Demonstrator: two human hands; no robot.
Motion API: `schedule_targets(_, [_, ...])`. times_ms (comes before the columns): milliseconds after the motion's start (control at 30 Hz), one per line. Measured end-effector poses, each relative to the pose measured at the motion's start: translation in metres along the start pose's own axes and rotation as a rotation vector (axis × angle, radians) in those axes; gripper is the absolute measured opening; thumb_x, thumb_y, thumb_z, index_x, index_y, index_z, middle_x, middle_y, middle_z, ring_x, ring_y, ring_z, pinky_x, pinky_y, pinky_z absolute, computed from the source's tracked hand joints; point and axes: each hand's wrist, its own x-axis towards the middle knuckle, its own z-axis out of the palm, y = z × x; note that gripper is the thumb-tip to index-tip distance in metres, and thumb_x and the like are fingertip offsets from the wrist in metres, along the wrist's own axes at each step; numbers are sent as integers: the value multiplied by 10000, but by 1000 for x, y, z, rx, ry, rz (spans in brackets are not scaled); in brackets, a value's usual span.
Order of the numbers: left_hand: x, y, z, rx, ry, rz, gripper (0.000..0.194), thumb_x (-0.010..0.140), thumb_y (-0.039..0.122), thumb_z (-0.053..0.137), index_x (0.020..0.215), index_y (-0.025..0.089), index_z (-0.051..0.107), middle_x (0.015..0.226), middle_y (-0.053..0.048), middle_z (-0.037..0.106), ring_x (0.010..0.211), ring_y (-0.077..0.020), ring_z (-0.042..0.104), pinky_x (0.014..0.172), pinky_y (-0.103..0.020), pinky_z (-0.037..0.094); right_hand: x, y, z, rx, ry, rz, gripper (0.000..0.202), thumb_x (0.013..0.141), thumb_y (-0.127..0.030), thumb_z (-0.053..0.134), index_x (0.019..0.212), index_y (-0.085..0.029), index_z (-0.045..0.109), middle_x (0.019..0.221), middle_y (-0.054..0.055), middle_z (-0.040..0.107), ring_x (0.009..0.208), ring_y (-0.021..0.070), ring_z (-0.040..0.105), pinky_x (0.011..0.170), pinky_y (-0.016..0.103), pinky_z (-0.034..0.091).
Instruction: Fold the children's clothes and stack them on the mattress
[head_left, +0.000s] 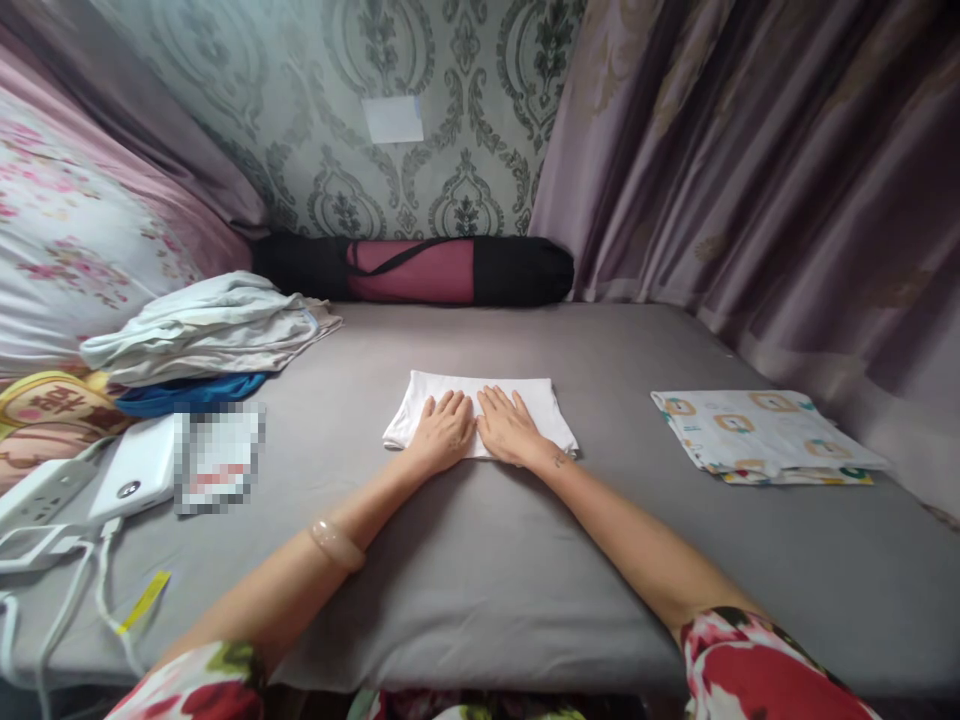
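A folded white cloth (480, 383), perhaps a garment, lies on the grey bed sheet (480, 560) in front of me. My left hand (444, 430) rests flat on its near left part, fingers stretched out and pointing away. Beside it, my right hand (507, 424) presses flat on the near right part, fingers also extended. The two hands almost meet at the thumbs, and neither grips anything. What lies under the palms is hidden.
Folded printed fabric (765, 430) lies at the right. On the left are piled clothes (217, 320), a white power bank (139, 465), a power strip (45, 490), cables and a blurred packet (221, 460). A black and maroon long bag (412, 270) lies along the wall.
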Motion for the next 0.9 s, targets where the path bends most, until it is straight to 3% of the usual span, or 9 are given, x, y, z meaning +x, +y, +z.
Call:
schedule_targets(133, [16,-8,-8,10,46,-13,487,989,344,262,1412,149,407,1512,-161,384,1426,-282,299,1158,-517,212,10,7,-6,-8,37,35,575,964,-279,238,1486,-53,324,1566,137,276,1459,253,192,1181,473,74])
schedule_targets(333, [27,-15,0,-16,-99,-48,554,996,430,222,1451,152,372,1552,-130,321,1446,-296,247,1164,-528,182,16,11,7,-12,32,56,559,970,-316,251,1473,-100,365,1563,103,301,1447,241,221,1179,461,101])
schedule_targets(533, [27,-18,-4,-41,-120,-32,568,996,434,214,1452,137,374,1554,-139,312,1450,-296,236,1164,-526,181,14,13,1,-3,-5,45,563,974,-320,235,1482,-104,348,1567,106,290,1453,230,208,1179,448,108])
schedule_targets(667, [20,-29,-11,-11,-55,-66,567,998,417,217,1445,107,379,1541,-158,332,1451,-288,237,1175,-521,155,8,22,-8,-28,31,70,574,974,-297,228,1492,-64,314,1577,125,254,1466,227,168,1188,443,50])
schedule_targets(900, [13,-48,0,9,-44,-124,568,996,427,221,1427,104,401,1522,-171,364,1441,-303,261,1165,-525,200,3,35,4,-20,49,149,574,967,-298,251,1480,-59,344,1563,122,295,1453,224,215,1189,395,94])
